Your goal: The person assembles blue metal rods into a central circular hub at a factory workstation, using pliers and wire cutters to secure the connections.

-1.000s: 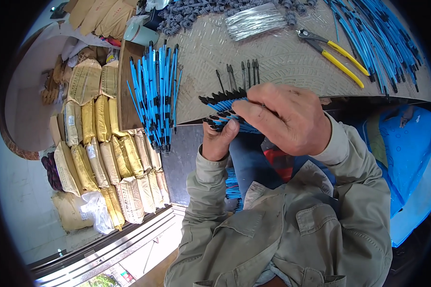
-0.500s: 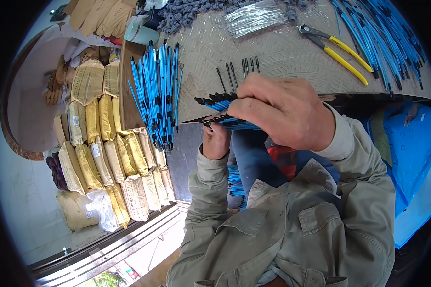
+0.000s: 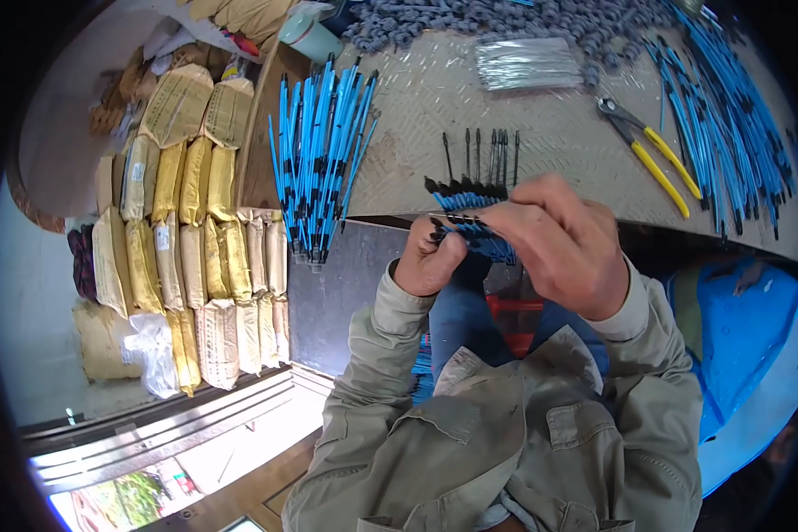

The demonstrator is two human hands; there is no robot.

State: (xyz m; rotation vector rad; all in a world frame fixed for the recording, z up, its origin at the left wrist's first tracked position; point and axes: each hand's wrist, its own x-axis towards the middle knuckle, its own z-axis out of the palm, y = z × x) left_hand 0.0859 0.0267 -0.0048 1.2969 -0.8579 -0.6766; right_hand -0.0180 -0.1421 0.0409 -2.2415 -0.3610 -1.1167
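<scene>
My left hand (image 3: 430,259) is closed around the near side of a bundle of thin blue rods with black tips (image 3: 465,199), held at the table's near edge. My right hand (image 3: 572,248) has its fingers bent and pinched together at the right of the bundle. What lies between those fingertips is hidden. A thin pale line crosses the bundle between the hands; I cannot tell if it is a wire. Several dark, thin-necked rod ends (image 3: 479,152) stick out beyond the bundle over the tabletop.
Loose blue rods (image 3: 324,151) lie at the table's left edge, more rods (image 3: 731,133) at the right. Yellow-handled pliers (image 3: 652,155), a stack of silvery wires (image 3: 528,64) and grey coiled pieces (image 3: 505,19) lie beyond. Wrapped packages (image 3: 199,257) are stacked left; a pale green cup (image 3: 310,37) stands far left.
The view has shifted, carrying the table's things across the picture. My right fingers have drawn rightward from the left hand, uncovering more of the bundle. The left hand keeps its grip.
</scene>
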